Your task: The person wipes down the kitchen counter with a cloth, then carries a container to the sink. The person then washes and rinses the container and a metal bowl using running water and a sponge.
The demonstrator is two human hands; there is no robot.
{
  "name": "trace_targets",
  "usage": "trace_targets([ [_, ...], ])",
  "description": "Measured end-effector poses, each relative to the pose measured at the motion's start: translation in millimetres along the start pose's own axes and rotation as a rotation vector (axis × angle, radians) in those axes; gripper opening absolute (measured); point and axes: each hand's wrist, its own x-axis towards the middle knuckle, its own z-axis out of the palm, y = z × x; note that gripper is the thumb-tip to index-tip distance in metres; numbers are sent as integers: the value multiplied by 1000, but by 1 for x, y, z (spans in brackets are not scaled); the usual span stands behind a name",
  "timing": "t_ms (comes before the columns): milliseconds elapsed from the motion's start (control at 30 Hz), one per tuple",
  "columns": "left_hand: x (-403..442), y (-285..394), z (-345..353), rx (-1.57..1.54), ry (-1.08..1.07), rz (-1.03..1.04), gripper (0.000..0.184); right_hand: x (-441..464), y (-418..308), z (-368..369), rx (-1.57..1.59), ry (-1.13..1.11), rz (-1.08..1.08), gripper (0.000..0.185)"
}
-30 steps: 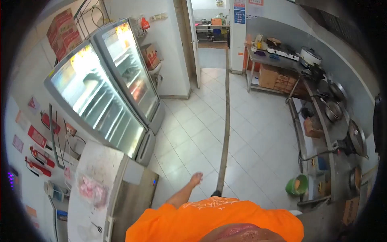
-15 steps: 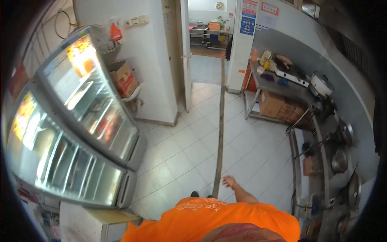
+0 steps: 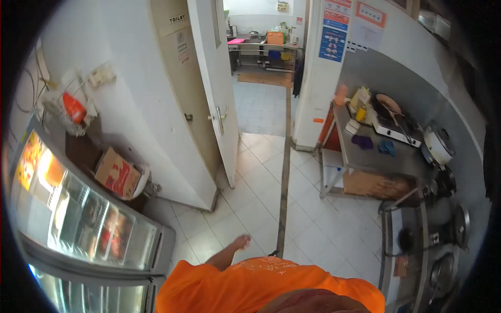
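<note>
My left hand (image 3: 241, 242) is out in front of the orange shirt, over the white tiled floor (image 3: 255, 201). Its fingers are loosely bent and a little apart, and nothing shows in it. It touches nothing. My right hand is out of sight. A dark strip (image 3: 284, 193) runs along the floor to the right of my left hand, up to the doorway.
Glass-door fridges (image 3: 94, 224) stand at the left, near a cardboard box (image 3: 117, 173). A white door (image 3: 214, 94) hangs open at the doorway. At the right are a steel table (image 3: 373, 151) with a stove (image 3: 399, 128), and a rack with pans (image 3: 443, 268).
The view has moved forward, so the doorway and steel table look nearer. My right hand, visible half a second ago, has left view, and my left hand has come back in. The counter has dropped out of view.
</note>
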Motion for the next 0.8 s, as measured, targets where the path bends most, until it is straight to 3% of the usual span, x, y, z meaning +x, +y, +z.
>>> trace_targets([
  [67, 11, -55, -34, 792, -35, 420, 55, 80, -84, -61, -72, 5, -111, 30],
  [133, -4, -41, -66, 610, -43, -76, 53, 240, -155, -120, -334, -26, -489, 34],
  [167, -1, -34, -82, 553, -21, -231, 51, 211, -252, -143, 347, 81, -351, 29],
  [200, 2, -22, -105, 512, 3, -359, 50, 263, -312, -168, 57, 250, -627, 23],
  [233, 16, -10, -123, 492, 22, -430, 49, 245, -388, -187, 348, 259, -580, 21],
  [300, 59, 24, -156, 489, 23, -492, 46, 173, -521, -217, 589, 142, -414, 23],
  [367, 123, 72, -192, 507, 15, -500, 44, 210, -563, -231, 566, 56, -370, 25],
  [467, 251, 150, -234, 649, -60, -395, 40, 244, -564, -265, 338, -61, -218, 30],
  [500, 299, 188, -246, 737, -93, -326, 39, 304, -527, -277, 201, -95, -367, 32],
  [533, 358, 240, -257, 839, -119, -213, 38, 402, -473, -269, 186, 77, -306, 28],
  [567, 415, 294, -268, 788, -72, -164, 37, 365, -488, -286, 85, 39, -168, 28],
  [633, 542, 399, -274, -189, 273, 6, 35, 349, -546, -328, 55, 12, -14, 28],
  [667, 565, 482, -293, -351, 121, -42, 36, 358, -574, -348, 46, 6, 16, 28],
  [700, 591, 544, -301, -444, 144, 13, 37, 369, -604, -369, 34, 0, 33, 28],
  [800, 659, 597, -321, -478, 208, 4, 38, 418, -728, -434, 12, -17, 21, 29],
])
